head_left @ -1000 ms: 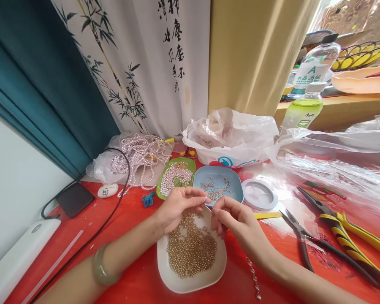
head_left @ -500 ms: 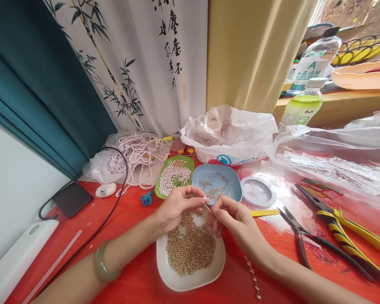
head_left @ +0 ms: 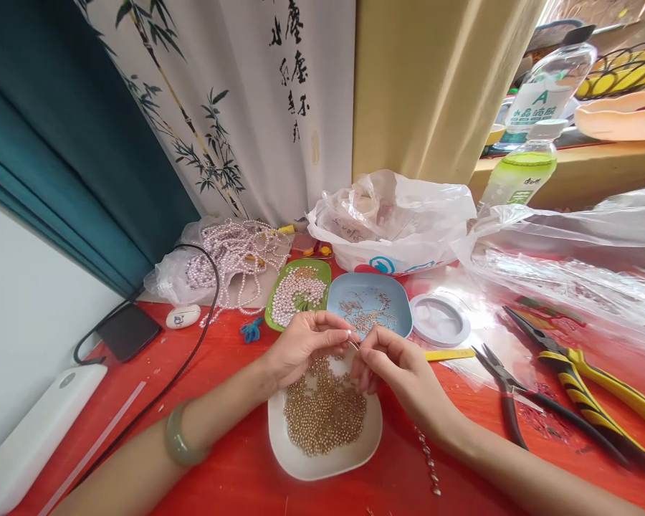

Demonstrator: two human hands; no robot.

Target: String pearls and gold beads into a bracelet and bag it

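Note:
Fingertips of my left hand [head_left: 304, 349] are pinched together on what looks like a small white bead [head_left: 350, 332]. My right hand [head_left: 393, 360] is closed close beside it, pinching a thin wire-like strand [head_left: 354, 345]; its far end is hidden by the fingers. Both hands are above the back of a white dish [head_left: 278, 450], which holds a heap of small gold beads [head_left: 325, 416]. Below my right wrist, a short beaded chain [head_left: 428, 462] lies on the red table. Behind the hands are a blue tray [head_left: 338, 290] of metal pins and a green tray [head_left: 271, 315] of pink and gold beads.
Pink bead strands [head_left: 241, 251] lie at the back left, near a black cable [head_left: 215, 287] and a phone [head_left: 129, 331]. On the right are small pliers [head_left: 502, 376], larger yellow-black pliers [head_left: 570, 373], a tape roll [head_left: 465, 326] and plastic bags [head_left: 392, 229].
The view has shifted slightly, so the trays and bottles sit a little differently in it. My hands keep nearly the same pinched pose, fingertips close together.

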